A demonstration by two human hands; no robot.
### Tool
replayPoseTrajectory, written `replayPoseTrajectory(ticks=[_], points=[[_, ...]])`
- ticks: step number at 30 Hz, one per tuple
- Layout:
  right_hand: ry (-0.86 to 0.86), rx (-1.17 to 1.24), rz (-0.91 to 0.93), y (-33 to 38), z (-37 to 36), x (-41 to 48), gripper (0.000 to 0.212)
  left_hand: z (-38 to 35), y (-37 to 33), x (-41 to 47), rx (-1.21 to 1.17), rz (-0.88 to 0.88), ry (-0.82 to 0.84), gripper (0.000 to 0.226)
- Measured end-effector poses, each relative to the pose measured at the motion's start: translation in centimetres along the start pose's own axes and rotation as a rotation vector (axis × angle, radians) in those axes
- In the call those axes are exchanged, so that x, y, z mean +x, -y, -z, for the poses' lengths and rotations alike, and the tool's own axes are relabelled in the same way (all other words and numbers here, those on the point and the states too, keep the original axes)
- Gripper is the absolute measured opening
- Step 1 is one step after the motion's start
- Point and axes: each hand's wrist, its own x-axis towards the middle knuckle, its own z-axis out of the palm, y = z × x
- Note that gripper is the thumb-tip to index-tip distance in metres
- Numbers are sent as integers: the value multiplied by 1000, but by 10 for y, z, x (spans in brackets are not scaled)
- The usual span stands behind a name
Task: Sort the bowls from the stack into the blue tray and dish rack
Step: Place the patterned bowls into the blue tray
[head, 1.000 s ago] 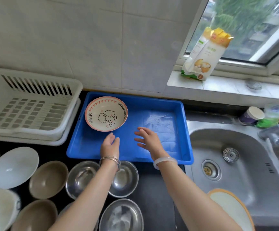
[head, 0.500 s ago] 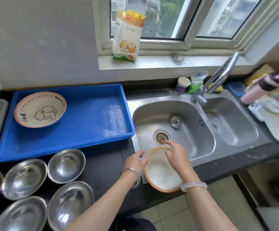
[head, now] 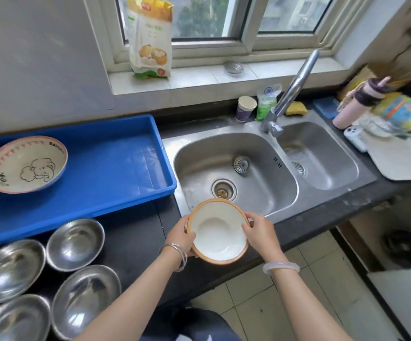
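White-glazed with a tan rim, the bowl (head: 219, 232) is gripped from both sides. The left hand (head: 181, 236) curls round its nine o'clock edge with the thumb over the lip, and the right hand (head: 261, 232) pinches its three o'clock edge in the same way. The bowl is tilted toward the person at the front lip of the sink (head: 261, 156), over the edge of the dark desk (head: 135, 232). Whether another bowl lies under it I cannot tell.

The step in hand looks like carrying this bowl to its place. It is ceramic like the elephant-printed bowl (head: 26, 164) lying in the blue tray (head: 116, 168), so it probably belongs in that tray, at ten o'clock from the hands. Hold both thumbs on the lip and level the bowl before moving; a glazed rim may be slippery, the more so if wet. Lift it high enough to pass the tray's near wall. The steel bowls (head: 75, 244) stand at eight to nine o'clock, just beside the tray's front wall, so the path should run above them. Set the bowl down on the bare blue floor at the three o'clock side of the elephant-printed bowl, apart from it, so the rims do not knock. The dish rack is out of view.
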Motion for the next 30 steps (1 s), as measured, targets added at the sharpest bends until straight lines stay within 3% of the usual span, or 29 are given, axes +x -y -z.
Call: replayPoseTrajectory(ticks=[6, 13, 20, 24, 30], points=[[1, 58, 111, 56, 0, 12, 27, 60, -35, -3, -60, -58, -48, 41], [106, 268, 189, 153, -37, 32, 27, 149, -55, -13, -340, -61, -229, 17], [245, 323, 300, 259, -104, 48, 25, 238, -49, -9, -599, -187, -488, 13], [294, 335, 351, 317, -147, 54, 22, 294, -43, 7, -594, -274, -614, 26], [282, 234, 371, 383, -212, 72, 17, 372, -38, 44, -410, -209, -765, 30]])
